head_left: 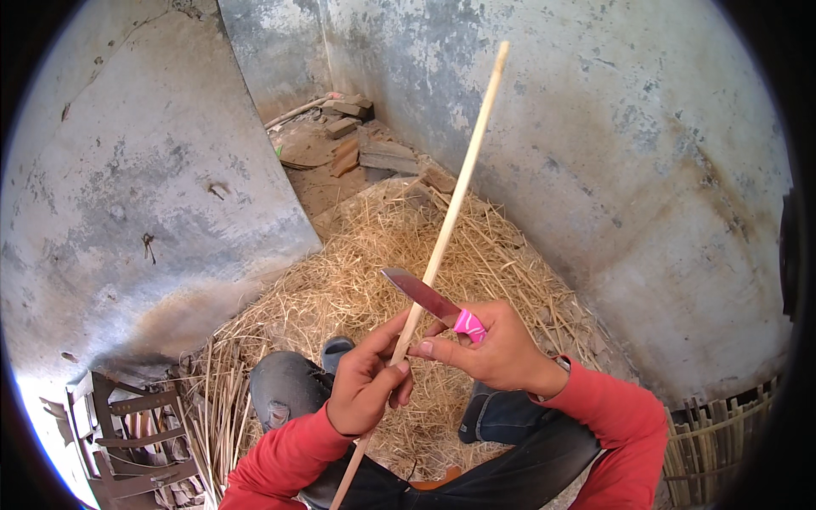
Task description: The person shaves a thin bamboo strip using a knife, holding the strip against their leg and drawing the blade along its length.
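Observation:
A long pale strip of wood or bamboo [463, 178] runs slantwise from my lap up toward the wall. My left hand [370, 374] is closed around its lower part, thumb laid along the near side. In my right hand [497, 348] is a knife with a pink handle [469, 325]. Its broad blade [421, 293] lies across the strip just above my left fingers and points up to the left. My right thumb reaches toward the strip close to the left hand; whether it presses on it I cannot tell.
Pale shavings [340, 280] cover the floor around my feet. Thin strips [208, 408] lie at the left beside a dark wooden frame [140, 433]. Bricks [344, 127] and rubble sit in the far corner. Worn walls [646, 170] rise on both sides; a slatted basket [714, 450] stands at the lower right.

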`<act>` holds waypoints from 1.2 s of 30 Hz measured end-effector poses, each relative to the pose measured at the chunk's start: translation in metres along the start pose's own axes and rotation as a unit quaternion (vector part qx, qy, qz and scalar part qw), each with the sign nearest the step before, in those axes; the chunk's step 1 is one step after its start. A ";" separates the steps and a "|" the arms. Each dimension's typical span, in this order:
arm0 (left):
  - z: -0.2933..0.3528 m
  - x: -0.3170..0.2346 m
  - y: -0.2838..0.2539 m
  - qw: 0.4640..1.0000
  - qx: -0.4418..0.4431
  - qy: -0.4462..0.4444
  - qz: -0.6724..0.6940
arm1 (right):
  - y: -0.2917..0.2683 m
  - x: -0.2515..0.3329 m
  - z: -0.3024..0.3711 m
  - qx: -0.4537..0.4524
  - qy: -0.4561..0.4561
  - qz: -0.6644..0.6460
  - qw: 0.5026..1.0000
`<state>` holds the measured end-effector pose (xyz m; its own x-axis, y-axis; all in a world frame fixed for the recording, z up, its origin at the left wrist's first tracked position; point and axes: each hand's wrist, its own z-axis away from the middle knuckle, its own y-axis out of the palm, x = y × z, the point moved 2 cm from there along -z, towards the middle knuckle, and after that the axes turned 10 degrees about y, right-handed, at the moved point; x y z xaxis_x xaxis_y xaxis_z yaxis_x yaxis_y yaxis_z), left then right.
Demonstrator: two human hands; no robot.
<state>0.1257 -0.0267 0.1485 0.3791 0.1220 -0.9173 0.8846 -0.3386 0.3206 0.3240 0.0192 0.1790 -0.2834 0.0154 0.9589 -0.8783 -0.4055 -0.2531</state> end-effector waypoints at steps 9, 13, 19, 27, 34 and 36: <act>0.001 0.007 0.009 0.975 -0.014 0.061 -0.213 | 0.012 0.012 0.009 -0.066 -0.074 0.097 0.990; 0.000 0.011 0.012 0.972 -0.012 0.043 -0.233 | 0.011 0.009 0.006 -0.052 -0.068 0.066 0.994; 0.001 0.017 0.002 0.913 0.001 0.115 -0.392 | 0.012 0.007 0.004 -0.011 -0.020 0.063 0.998; -0.012 -0.011 -0.024 0.994 -0.092 -0.034 0.040 | -0.012 0.012 0.005 -0.003 0.040 0.049 0.998; -0.007 -0.010 -0.021 0.987 -0.053 -0.125 0.082 | -0.021 0.002 0.001 -0.083 0.012 -0.019 0.996; -0.007 -0.011 -0.020 0.986 -0.056 -0.136 0.084 | -0.020 0.001 0.001 -0.081 0.018 -0.022 0.996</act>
<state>0.1057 -0.0152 0.1541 0.4496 -0.1860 -0.8737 0.8460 -0.2254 0.4833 0.3419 0.0270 0.1850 -0.2548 0.0638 0.9649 -0.9399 -0.2510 -0.2317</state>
